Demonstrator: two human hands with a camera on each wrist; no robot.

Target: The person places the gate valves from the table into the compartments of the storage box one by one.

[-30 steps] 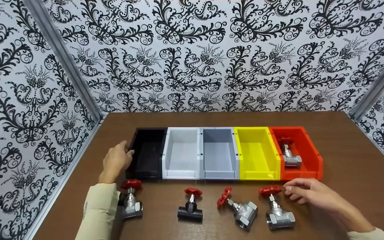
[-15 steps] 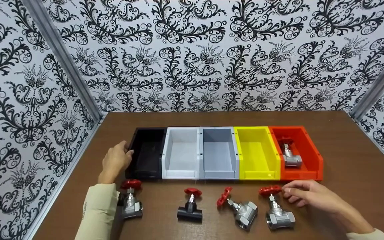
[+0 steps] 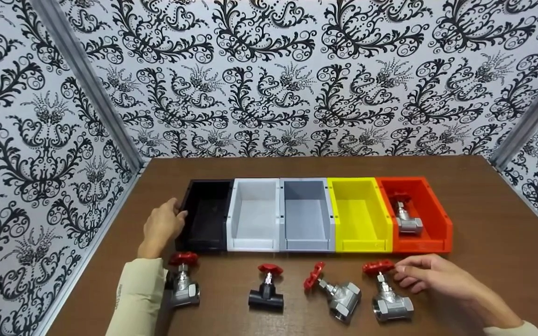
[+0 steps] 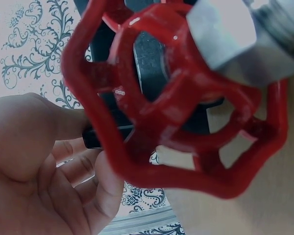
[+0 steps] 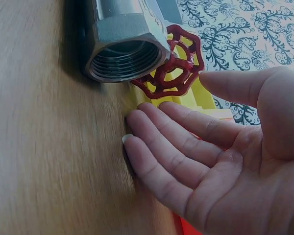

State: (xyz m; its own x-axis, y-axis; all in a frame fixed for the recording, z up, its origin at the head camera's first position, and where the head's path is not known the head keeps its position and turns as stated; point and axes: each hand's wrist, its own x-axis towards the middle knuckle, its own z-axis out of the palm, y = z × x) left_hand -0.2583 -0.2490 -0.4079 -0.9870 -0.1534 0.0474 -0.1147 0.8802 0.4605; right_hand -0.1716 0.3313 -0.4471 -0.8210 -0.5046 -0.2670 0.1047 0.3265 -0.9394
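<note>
Right hand (image 3: 430, 275), fingers loosely extended, empty, at 3 o'clock of steel valve (image 3: 387, 291): pinch red handwheel (image 3: 378, 266) squarely. Left hand (image 3: 161, 225) flat against black bin (image 3: 205, 212).

From the head we look forward and down over the whole table (image 3: 484, 224), bins in mid-frame, patterned wall filling the upper half. Our left wrist view sits very close to a red handwheel (image 4: 186, 103), which fills the frame, the left hand (image 4: 44, 171) at lower left. Our right wrist view skims the tabletop, close on a steel valve (image 5: 125, 46) at upper left, which the head view also shows at lower right.
</note>
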